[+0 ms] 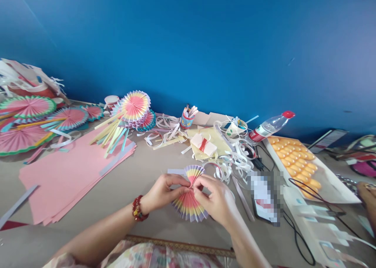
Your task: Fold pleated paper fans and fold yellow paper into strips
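While both hands work at the near middle of the table (152, 197), the pleated paper fan (189, 207) is located between them, drawn in at its waist and flaring above and below in bands of pink, yellow and purple. The left hand (172, 190) pinches the waist between thumb and forefinger; a red bead bracelet (139, 208) circles its wrist. The right hand (216, 197) has its fingertips closed at the same waist from the other side; whether they also grip a fine thread cannot be told.

Surroundings are crowded. Just behind the fan lies a lavender strip (177, 171), partly under it. Beyond, curled white paper strips (241, 160) tangle beside a white bundle (203, 144) bound in red, which rests on yellow paper (222, 139). A decorated cup (187, 121) stands near the wall with sticks inside.

To the left, a stack of pink paper (73, 174) occupies much of the surface; a round pleated rosette (135, 106) and loose pale strips lie over its far corner. Right of the right hand, a phone (266, 205), its screen obscured, lies near a black cable (298, 234). Farther right, a white tray (337, 189) carries rounded orange pieces (293, 162); a bottle (272, 126) with a red cap leans behind it.
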Demonstrator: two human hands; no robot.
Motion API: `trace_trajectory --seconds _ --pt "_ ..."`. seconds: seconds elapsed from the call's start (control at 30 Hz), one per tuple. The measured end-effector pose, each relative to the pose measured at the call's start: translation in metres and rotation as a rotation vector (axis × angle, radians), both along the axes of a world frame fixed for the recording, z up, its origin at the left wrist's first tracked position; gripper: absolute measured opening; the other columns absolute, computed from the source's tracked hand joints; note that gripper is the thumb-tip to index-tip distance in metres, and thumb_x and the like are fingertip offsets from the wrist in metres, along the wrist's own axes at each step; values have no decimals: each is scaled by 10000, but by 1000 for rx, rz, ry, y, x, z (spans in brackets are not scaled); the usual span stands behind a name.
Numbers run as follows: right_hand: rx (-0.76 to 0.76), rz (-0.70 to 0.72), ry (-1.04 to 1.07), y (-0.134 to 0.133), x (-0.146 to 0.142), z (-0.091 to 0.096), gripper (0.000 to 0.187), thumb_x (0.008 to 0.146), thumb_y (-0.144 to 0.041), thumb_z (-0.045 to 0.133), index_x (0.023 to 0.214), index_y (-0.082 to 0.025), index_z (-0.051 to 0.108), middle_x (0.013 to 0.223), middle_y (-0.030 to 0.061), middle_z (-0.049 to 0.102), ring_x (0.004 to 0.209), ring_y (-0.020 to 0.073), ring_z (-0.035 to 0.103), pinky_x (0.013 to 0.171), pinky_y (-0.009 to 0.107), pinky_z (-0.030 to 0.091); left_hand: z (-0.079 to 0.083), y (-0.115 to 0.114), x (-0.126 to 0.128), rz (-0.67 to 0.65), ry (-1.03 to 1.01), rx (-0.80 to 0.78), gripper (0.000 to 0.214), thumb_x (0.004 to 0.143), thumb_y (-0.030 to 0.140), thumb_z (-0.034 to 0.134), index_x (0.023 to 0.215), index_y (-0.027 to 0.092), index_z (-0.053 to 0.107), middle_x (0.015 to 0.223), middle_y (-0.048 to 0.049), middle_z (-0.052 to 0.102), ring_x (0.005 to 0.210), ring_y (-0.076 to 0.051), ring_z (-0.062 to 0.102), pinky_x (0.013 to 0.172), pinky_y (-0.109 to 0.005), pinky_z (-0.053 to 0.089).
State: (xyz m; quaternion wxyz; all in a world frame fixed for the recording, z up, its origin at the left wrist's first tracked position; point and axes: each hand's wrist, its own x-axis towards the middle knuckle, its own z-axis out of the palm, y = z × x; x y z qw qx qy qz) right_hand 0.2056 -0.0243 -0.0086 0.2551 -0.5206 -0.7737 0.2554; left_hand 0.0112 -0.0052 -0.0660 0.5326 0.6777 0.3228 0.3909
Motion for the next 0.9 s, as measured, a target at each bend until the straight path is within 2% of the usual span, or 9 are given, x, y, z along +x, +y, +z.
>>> trace_trajectory --seconds 0.17,0.33,0.47,0.6,0.67,0.77,0.8,0.87,0.9 --pt "-38 -4 27 2 9 2 130 786 -123 526 692 -211 545 714 -16 597 685 139 561 583 204 388 -2 1 -1 -1 -24 -86 213 876 307 678 971 139 767 935 -105 765 854 -194 692 782 -259 513" --pt "-104 7 73 7 27 7 134 792 -126 505 690 -211 520 679 -24 559 650 133 541 527 205 351 -3 2 -2 13 -103 -308 254 837 354 718 927 122 771 918 -110 767 816 -189 686 738 -244 512" --pt "-86 -10 103 12 53 7 108 801 -156 514 708 -212 516 682 -25 555 660 139 531 606 226 400 -2 0 -1 13 -192 -457 259 802 361 755 903 123 770 887 -93 767 770 -167 678 709 -230 513" --pt "-58 -40 138 17 91 5 120 828 -213 529 708 -208 543 697 -10 581 669 153 548 646 249 426 -2 0 -1 22 -234 -497 258 772 357 785 890 127 770 865 -81 766 747 -151 670 700 -222 511" --pt "-44 -105 183 21 111 1 138 834 -273 562 714 -206 571 712 0 599 680 164 568 650 255 445 -2 0 -2 26 -245 -493 254 764 351 793 884 128 769 856 -78 763 737 -145 665 687 -216 507" --pt "-18 -304 219 28 134 -14 224 835 -399 576 730 -202 599 737 26 643 659 183 597 583 260 449 -2 0 -2 13 -265 -488 252 762 343 795 894 130 768 873 -81 760 751 -149 665 691 -220 508" --pt "-5 -383 140 30 138 -20 263 825 -429 578 691 -203 594 678 24 631 619 186 590 552 262 438 -2 0 -2 7 -269 -488 251 762 341 796 898 131 768 880 -82 759 758 -150 666 698 -223 508" --pt "17 -518 -152 31 142 -33 330 804 -452 607 585 -211 555 582 17 585 568 185 559 513 263 408 -2 0 -2 1 -276 -486 246 761 336 797 899 134 766 886 -80 757 769 -151 663 711 -226 506" --pt "50 -540 -253 30 141 -38 328 812 -441 601 579 -213 561 601 24 596 568 184 556 512 265 407 -1 0 -2 0 -277 -487 244 761 335 797 897 136 765 886 -78 755 772 -150 661 712 -225 503"
